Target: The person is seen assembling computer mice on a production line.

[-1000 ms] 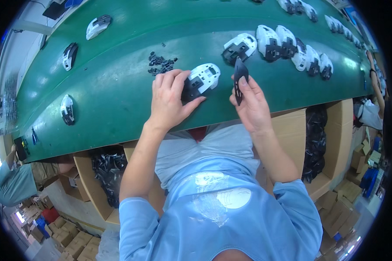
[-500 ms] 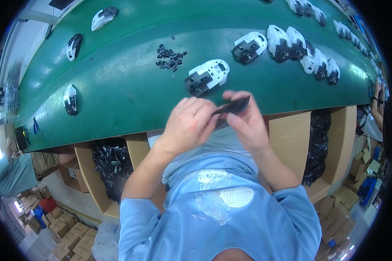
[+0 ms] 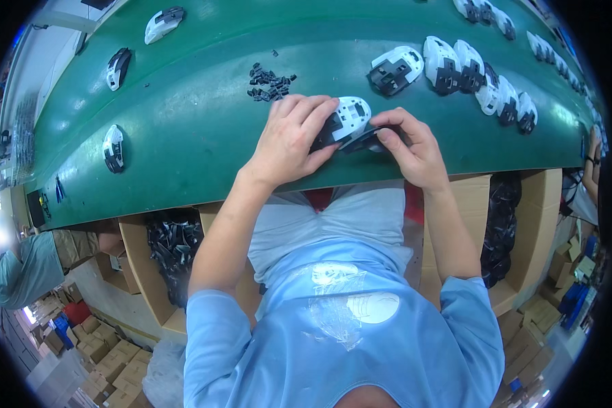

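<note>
On the green table (image 3: pixel 204 156) before me lies a white-and-black plastic shell (image 3: pixel 353 117). My left hand (image 3: pixel 291 139) is closed over its black end, with the fingers on top and the thumb at the near side. A thin, dark curved plastic panel (image 3: pixel 368 141) is pinched between the thumb and fingers of my right hand (image 3: pixel 418 151). That panel sits against the shell's near right edge; whether it is seated there I cannot tell. Just beyond my left hand is a loose pile of small black plastic pieces (image 3: pixel 270 85).
Similar shells (image 3: pixel 396 70) stand in a group to the right, and several more (image 3: pixel 113 148) are spaced out at the left. Below the table edge are open cartons of black parts, one left (image 3: pixel 173 255) and one right (image 3: pixel 500 231). Other people are at both sides.
The dark panel was held up between both hands near the table edge. My left hand has since moved onto the shell, and my right hand has brought the panel to its side.
</note>
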The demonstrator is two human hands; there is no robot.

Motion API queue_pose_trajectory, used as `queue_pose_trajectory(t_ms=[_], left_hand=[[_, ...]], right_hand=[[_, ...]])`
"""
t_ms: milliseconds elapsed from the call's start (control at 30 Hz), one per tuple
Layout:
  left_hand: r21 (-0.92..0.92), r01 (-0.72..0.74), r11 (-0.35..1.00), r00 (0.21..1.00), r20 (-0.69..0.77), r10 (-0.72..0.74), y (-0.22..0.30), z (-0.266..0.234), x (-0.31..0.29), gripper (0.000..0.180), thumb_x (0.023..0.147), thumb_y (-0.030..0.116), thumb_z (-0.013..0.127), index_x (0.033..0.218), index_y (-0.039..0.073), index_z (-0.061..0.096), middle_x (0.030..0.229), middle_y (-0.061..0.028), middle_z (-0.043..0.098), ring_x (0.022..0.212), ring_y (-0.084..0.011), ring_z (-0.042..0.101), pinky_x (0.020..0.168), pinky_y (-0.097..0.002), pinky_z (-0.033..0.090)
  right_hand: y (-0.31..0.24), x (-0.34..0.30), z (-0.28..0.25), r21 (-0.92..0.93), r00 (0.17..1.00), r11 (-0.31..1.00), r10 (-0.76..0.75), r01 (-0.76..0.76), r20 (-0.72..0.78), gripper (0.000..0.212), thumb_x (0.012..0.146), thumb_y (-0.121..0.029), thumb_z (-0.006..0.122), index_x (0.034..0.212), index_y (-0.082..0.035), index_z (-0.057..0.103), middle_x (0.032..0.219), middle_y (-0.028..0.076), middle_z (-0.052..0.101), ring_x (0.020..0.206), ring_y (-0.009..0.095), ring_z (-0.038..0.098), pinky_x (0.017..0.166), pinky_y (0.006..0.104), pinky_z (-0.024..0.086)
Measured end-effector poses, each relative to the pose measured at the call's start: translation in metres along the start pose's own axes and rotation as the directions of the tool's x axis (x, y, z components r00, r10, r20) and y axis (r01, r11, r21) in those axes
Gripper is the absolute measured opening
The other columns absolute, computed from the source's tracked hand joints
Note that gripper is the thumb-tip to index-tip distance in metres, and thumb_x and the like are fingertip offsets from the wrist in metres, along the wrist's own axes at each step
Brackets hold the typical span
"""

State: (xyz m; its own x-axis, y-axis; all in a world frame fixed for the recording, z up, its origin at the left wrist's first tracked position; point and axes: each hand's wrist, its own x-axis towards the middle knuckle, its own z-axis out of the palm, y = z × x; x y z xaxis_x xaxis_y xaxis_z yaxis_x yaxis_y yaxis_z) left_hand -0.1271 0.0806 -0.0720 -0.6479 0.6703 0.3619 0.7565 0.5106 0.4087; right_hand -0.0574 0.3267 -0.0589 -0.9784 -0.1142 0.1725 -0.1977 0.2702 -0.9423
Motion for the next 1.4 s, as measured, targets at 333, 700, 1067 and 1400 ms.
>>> queue_pose_trajectory(t_ms=[333, 700, 1067, 1400], left_hand=[[-0.632, 0.045, 0.773, 0.95, -0.213, -0.229, 0.028, -0.017, -0.017, 0.069, 0.065, 0.041, 0.094, 0.114, 0.0, 0.068, 0.108, -0.0155, 0.073, 0.088, -0.0283, 0.071, 0.079, -0.0355, 0.056], [-0.764, 0.098, 0.637, 0.937, -0.144, -0.317, 0.036, -0.026, -0.039, 0.052, 0.072, 0.02, 0.093, 0.112, -0.001, 0.067, 0.103, -0.0116, 0.074, 0.088, -0.0162, 0.072, 0.077, -0.0281, 0.057], [-0.739, 0.201, 0.643, 0.908, -0.107, -0.406, 0.054, -0.03, -0.038, 0.047, 0.078, 0.011, 0.084, 0.12, 0.001, 0.065, 0.104, -0.0118, 0.073, 0.091, -0.0204, 0.071, 0.08, -0.0311, 0.056], [-0.767, 0.314, 0.559, 0.884, 0.02, -0.468, 0.069, -0.041, -0.031, 0.044, 0.091, 0.011, 0.077, 0.128, -0.002, 0.057, 0.11, -0.0105, 0.07, 0.099, -0.0136, 0.065, 0.086, -0.0287, 0.053]], right_hand=[[-0.03, 0.002, 0.05, 0.413, 0.984, 0.91, 0.109, -0.041, -0.143, 0.03, 0.097, -0.002, 0.045, 0.115, 0.0, 0.068, 0.093, 0.004, 0.062, 0.085, 0.01, 0.052, 0.079, 0.0259, 0.045], [-0.047, 0.009, 0.036, -0.077, 0.934, 0.932, -0.349, 0.355, 0.079, 0.044, 0.096, -0.043, 0.067, 0.116, -0.004, 0.073, 0.092, 0.008, 0.063, 0.079, 0.021, 0.059, 0.065, 0.0308, 0.048], [-0.041, 0.014, 0.049, -0.178, 0.858, 0.863, -0.497, 0.473, -0.127, 0.039, 0.095, -0.04, 0.068, 0.113, -0.006, 0.074, 0.099, 0.008, 0.075, 0.08, 0.022, 0.067, 0.071, 0.0313, 0.051], [-0.041, 0.01, 0.048, -0.011, 0.949, 0.952, -0.306, 0.306, -0.074, 0.035, 0.1, -0.035, 0.062, 0.11, -0.005, 0.076, 0.113, 0.015, 0.07, 0.085, 0.025, 0.065, 0.077, 0.033, 0.052]])
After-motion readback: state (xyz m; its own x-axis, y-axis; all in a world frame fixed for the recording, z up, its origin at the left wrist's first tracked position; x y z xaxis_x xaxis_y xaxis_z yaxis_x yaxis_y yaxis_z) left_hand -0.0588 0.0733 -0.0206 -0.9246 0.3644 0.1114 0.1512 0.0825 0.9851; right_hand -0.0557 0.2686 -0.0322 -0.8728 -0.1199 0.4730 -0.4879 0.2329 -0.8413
